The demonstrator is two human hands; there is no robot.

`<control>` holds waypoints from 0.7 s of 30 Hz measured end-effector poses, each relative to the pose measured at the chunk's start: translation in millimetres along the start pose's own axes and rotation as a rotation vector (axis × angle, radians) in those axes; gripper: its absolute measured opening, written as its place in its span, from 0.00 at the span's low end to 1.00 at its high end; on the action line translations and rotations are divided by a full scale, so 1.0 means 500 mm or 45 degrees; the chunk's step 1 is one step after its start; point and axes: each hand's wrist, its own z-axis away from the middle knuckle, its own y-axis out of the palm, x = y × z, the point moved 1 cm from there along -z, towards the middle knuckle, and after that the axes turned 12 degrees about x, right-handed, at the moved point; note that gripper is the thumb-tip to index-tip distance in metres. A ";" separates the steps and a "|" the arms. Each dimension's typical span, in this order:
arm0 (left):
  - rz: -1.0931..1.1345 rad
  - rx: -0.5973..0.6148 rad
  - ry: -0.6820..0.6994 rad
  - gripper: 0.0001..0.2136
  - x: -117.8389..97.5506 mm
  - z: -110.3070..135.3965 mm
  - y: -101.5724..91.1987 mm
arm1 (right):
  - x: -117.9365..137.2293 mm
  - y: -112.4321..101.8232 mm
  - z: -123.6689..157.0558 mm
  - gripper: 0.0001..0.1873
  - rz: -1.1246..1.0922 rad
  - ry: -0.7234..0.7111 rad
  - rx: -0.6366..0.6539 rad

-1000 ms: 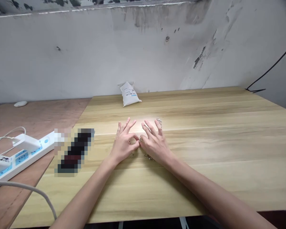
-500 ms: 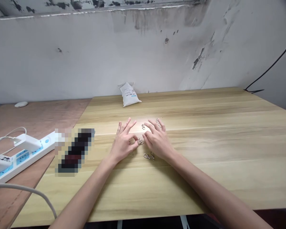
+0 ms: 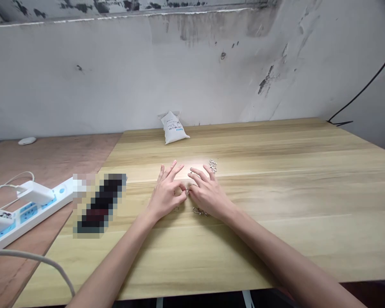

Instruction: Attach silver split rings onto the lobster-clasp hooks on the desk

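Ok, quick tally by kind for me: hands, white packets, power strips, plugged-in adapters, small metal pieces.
Hands (left hand, right hand): 2
White packet: 1
Power strip: 1
White adapters: 2
Small metal pieces: at least 4; bunched and partly hidden, so no exact count
Total: at least 10

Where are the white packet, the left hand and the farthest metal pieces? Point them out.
White packet [image 3: 174,129], head view: middle of its front.
Left hand [image 3: 165,194], head view: its back.
Farthest metal pieces [image 3: 213,166], head view: cluster's middle.
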 end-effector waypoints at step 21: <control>-0.043 -0.233 0.022 0.04 -0.016 0.000 -0.008 | 0.004 0.003 0.002 0.17 0.009 0.117 0.024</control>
